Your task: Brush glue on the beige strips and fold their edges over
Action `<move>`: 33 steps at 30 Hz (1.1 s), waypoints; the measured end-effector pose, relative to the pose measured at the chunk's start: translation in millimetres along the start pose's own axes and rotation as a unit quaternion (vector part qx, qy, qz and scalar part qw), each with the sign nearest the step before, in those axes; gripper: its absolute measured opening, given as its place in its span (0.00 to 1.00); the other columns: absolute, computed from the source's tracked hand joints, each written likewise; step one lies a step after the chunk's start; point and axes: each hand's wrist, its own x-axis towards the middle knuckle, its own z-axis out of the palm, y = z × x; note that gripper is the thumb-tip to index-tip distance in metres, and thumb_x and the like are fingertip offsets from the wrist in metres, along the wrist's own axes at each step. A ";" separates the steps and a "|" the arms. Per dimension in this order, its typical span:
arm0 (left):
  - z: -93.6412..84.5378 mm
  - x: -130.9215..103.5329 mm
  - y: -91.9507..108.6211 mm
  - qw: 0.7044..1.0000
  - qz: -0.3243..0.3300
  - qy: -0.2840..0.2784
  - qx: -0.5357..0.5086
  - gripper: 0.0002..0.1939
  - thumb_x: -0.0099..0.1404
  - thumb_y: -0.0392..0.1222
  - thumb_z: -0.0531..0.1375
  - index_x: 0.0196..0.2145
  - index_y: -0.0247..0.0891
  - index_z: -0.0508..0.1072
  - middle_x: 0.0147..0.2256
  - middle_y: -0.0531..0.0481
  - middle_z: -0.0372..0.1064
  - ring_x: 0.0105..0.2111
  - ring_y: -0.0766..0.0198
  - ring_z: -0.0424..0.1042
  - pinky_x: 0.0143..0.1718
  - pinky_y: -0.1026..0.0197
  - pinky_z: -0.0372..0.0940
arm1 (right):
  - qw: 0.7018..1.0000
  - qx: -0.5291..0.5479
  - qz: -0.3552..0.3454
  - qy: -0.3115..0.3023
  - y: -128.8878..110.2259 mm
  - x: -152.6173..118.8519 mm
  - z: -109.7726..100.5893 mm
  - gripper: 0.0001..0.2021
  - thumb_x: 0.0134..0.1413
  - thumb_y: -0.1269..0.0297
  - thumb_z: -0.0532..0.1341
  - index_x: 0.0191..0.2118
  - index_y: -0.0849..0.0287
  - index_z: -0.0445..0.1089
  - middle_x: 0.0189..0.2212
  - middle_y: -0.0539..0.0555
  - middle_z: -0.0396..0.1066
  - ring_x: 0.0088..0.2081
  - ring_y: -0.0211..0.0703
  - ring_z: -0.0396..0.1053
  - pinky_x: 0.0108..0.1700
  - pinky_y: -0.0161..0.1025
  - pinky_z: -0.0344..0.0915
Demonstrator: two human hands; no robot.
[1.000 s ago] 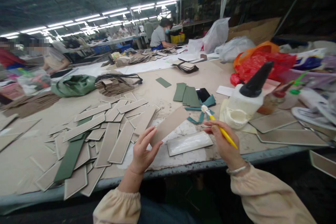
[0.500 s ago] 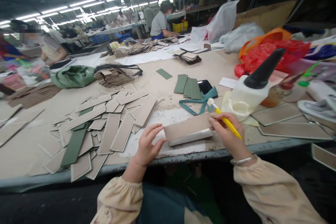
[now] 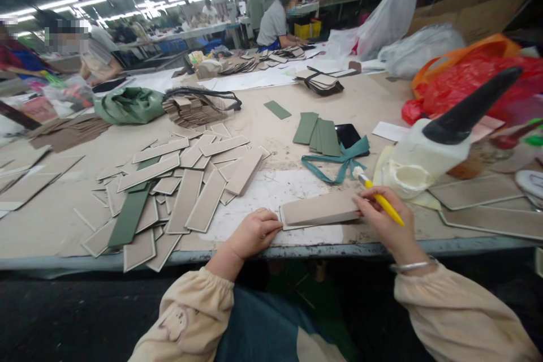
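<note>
My left hand [image 3: 253,233] rests near the table's front edge with curled fingers touching the left end of a beige rectangular panel [image 3: 319,208], which lies flat on another glue-coated piece. My right hand [image 3: 384,222] holds a yellow-handled glue brush [image 3: 379,198] between its fingers while its fingertips press the panel's right end. Both sleeves are cream coloured.
A heap of beige and green strips [image 3: 182,192] lies left of my hands. A white glue bottle with a black spout [image 3: 432,150] stands at the right, by green pieces [image 3: 316,133], a phone [image 3: 348,134] and teal ribbon [image 3: 337,161]. Bags and other people sit farther back.
The beige panel went from being held up in my left hand to lying flat on the glued piece. My left hand's fingers have curled against its left end; my right hand presses its right end.
</note>
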 end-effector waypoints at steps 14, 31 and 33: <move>-4.3 4.3 2.3 0.999 -0.002 -0.034 0.018 0.10 0.66 0.35 0.55 0.37 0.38 0.77 0.34 0.46 0.72 0.35 0.62 0.68 0.37 0.61 0.66 | 0.997 -0.066 -0.007 -0.024 14.7 -2.2 -2.2 0.12 0.48 0.55 0.66 0.36 0.54 0.69 0.26 0.47 0.69 0.23 0.38 0.70 0.28 0.37 0.72; -7.9 8.7 7.6 0.998 0.000 -0.051 0.035 0.10 0.65 0.36 0.55 0.33 0.38 0.76 0.33 0.47 0.70 0.34 0.62 0.67 0.36 0.60 0.64 | 0.990 -0.130 -0.030 -0.040 10.8 -3.4 -2.8 0.10 0.50 0.58 0.65 0.36 0.55 0.69 0.25 0.47 0.71 0.25 0.40 0.71 0.31 0.37 0.69; -8.1 9.5 8.9 0.998 -0.003 -0.050 0.031 0.10 0.66 0.37 0.54 0.32 0.38 0.76 0.32 0.47 0.70 0.33 0.63 0.67 0.36 0.60 0.64 | 0.990 -0.134 -0.032 -0.042 9.9 -3.5 -2.8 0.09 0.50 0.58 0.64 0.36 0.55 0.69 0.25 0.47 0.71 0.25 0.40 0.71 0.31 0.37 0.69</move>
